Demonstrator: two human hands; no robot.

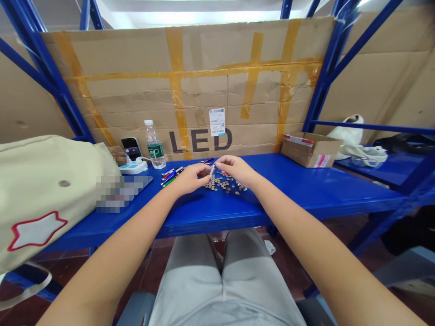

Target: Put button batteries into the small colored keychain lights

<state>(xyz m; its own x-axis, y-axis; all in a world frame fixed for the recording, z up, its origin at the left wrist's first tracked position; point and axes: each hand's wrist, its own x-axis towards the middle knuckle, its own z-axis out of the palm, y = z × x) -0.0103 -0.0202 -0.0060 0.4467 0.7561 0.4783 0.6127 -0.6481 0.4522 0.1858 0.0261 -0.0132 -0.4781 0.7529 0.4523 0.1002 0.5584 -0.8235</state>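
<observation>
Both hands meet over the blue table. Between the thumb and fingers of my left hand (192,178) is a slim silver pen-like tube (212,170), tilted with its upper end toward the right. My right hand (239,172) pinches at that upper end; whether it grips the tube itself or a tiny part on it is too small to make out. Small round coin-like discs (220,183) lie scattered under the hands. Beside them, below my right wrist, are little silvery metal pieces (240,188). Several coloured pen-like tubes (172,175) lie left of my left hand, with a few more behind the hands.
A cream bag (50,181) fills the table's left end, near a blurred flat item (124,194). Behind stand a water bottle (155,147), a power strip (134,167) and a phone (132,148). A cardboard box (309,149) sits back right, before a cardboard wall (136,99).
</observation>
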